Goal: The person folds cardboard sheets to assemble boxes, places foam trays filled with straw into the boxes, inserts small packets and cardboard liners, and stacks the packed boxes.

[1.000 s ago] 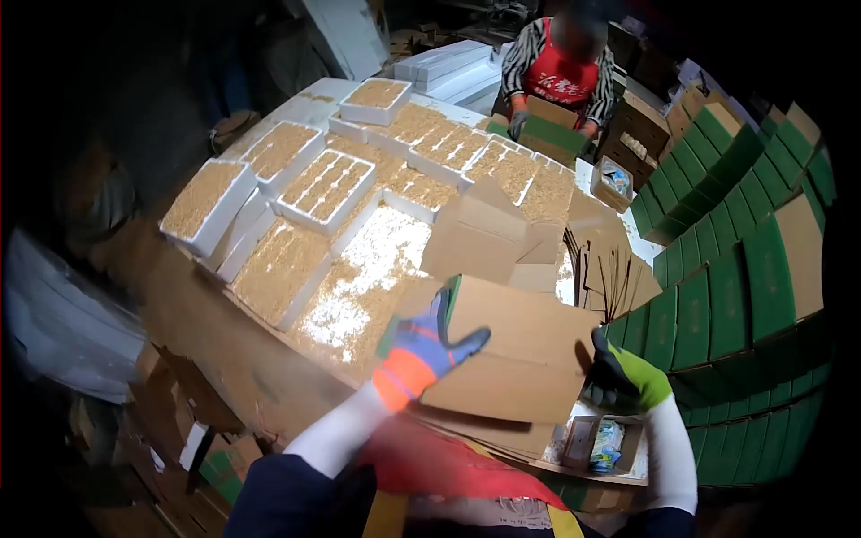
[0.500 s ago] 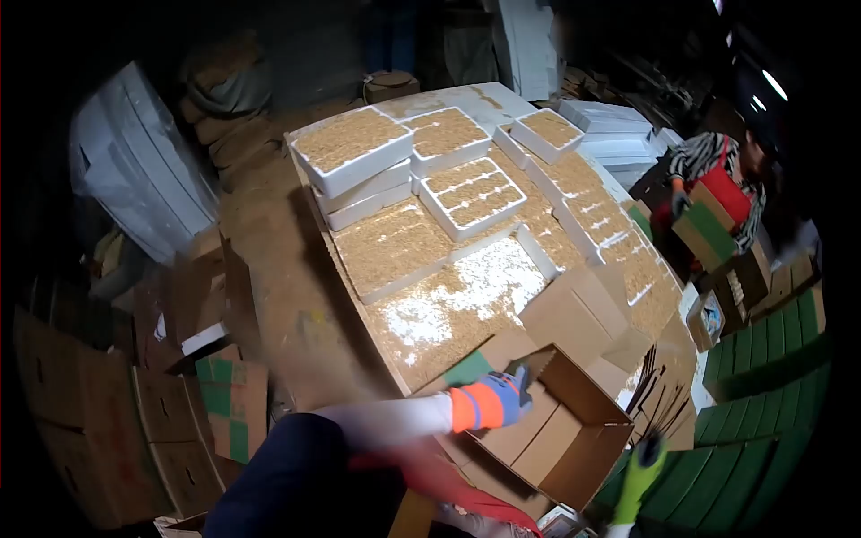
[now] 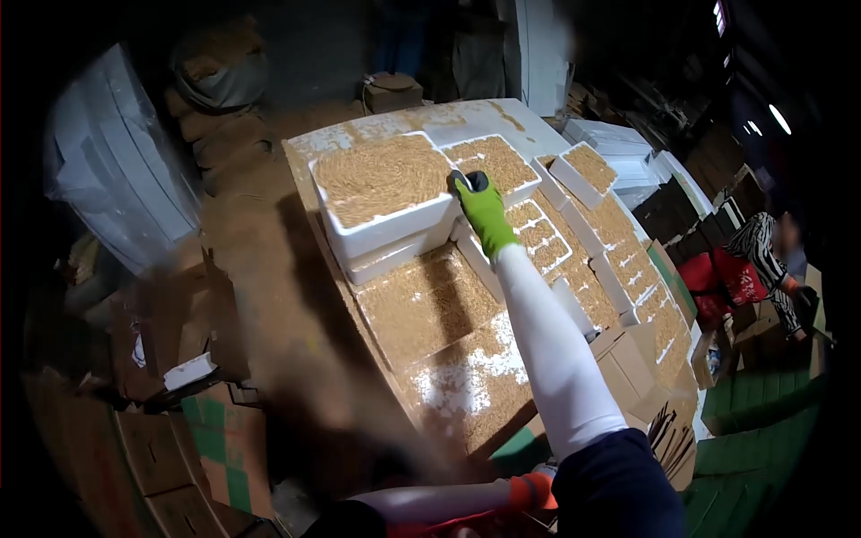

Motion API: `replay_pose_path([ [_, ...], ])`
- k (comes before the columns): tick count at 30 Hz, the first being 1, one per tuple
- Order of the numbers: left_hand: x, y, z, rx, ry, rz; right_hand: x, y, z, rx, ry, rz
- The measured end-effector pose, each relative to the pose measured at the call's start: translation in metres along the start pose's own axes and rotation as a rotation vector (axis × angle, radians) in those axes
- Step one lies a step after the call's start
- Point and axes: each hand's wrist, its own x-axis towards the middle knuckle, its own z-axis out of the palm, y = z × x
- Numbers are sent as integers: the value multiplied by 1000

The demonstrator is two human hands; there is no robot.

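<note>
My right hand (image 3: pixel 482 208), in a green glove with dark fingertips, reaches across the table. Its fingers are closed on the right rim of a white foam box (image 3: pixel 395 220) filled with tan sawdust-like material, stacked on another white box. Low in the view is my left hand (image 3: pixel 538 489), in a glove with an orange cuff. My right arm covers its fingers, so what it holds cannot be seen. Near it, a green-marked cardboard piece (image 3: pixel 522 448) shows in part.
More filled white boxes (image 3: pixel 493 166) stand on the table (image 3: pixel 327 139). Cardboard flaps (image 3: pixel 628 368) lie at the right. A person in a red apron (image 3: pixel 740 273) works beyond. Green cartons (image 3: pixel 753 448) are stacked lower right, brown cartons (image 3: pixel 161 453) lower left, and wrapped white sheets (image 3: pixel 121 161) far left.
My right hand has moved from the lower right to the foam box's rim. My left hand has moved down behind my right arm. The open carton is no longer in plain view. The view has shifted.
</note>
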Motion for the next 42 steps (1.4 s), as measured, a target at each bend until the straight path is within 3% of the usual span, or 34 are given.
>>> replay_pose_path([
  [2, -4, -4, -3, -11, -21, 23, -29, 1, -6, 400, -106, 160],
  [4, -8, -8, -3, -14, -38, 36, -40, -29, -14, 399, -235, 356],
  [5, -10, -9, -3, -11, -47, 39, -24, 12, 4, 135, -253, 114],
  [7, -9, -11, 0, 14, -59, 41, -29, 7, 1, 31, -316, 78],
  [8, -7, -10, 1, 33, -64, 36, -50, -45, -24, 201, -352, 288],
  [10, 0, -12, -2, 80, -58, 17, -95, -55, -55, 203, -154, 209],
  [12, 12, -13, 4, 124, -7, -11, -137, -29, -109, 250, -124, 146],
  [13, 18, -15, 8, 130, 49, -16, -172, -25, -146, 185, 21, 188],
  [14, 20, -18, 13, 115, 125, -11, -215, -57, -196, 208, -67, 192],
  [16, 20, -19, 15, 23, 291, 12, -293, -79, -270, 370, -2, 382],
  [17, 18, -14, 4, 141, 94, 36, -333, -101, -299, 350, 143, 547],
  [18, 15, -8, -8, 248, -101, 81, -373, -102, -326, 402, 225, 564],
  [20, 26, -45, 17, -101, 263, 463, -451, -112, -365, 185, 376, 575],
  [21, 28, -44, 13, -143, 231, 439, -479, -130, -378, 103, 389, 622],
  [22, 26, -39, 8, -165, 203, 403, -514, -124, -384, 263, 480, 680],
  [23, 28, -35, 8, -147, 183, 353, -566, -90, -396, 72, 483, 624],
  [25, 27, -28, 3, -118, 178, 299, -585, -106, -383, -18, 526, 614],
  [28, 23, -24, -2, -77, 184, 248, -604, -87, -378, 176, 610, 749],
  [30, 19, -23, -4, -67, 195, 238, -600, -86, -379, 50, 530, 791],
  [36, 6, -19, -17, -82, 191, 241, -579, -57, -380, 199, 631, 702],
  [38, 12, -9, -29, -215, 110, 136, -576, -50, -374, 60, 552, 735],
  [39, 17, -2, -38, -309, 57, 48, -586, -24, -363, -392, 552, 702],
  [40, 24, 0, -53, -458, 30, -101, -575, -32, -357, -170, 566, 900],
  [41, 35, 1, -70, -606, 3, -253, -572, -28, -357, -381, 431, 969],
  [42, 58, -10, -82, -541, 70, -200, -571, -20, -359, -595, 285, 1028],
])
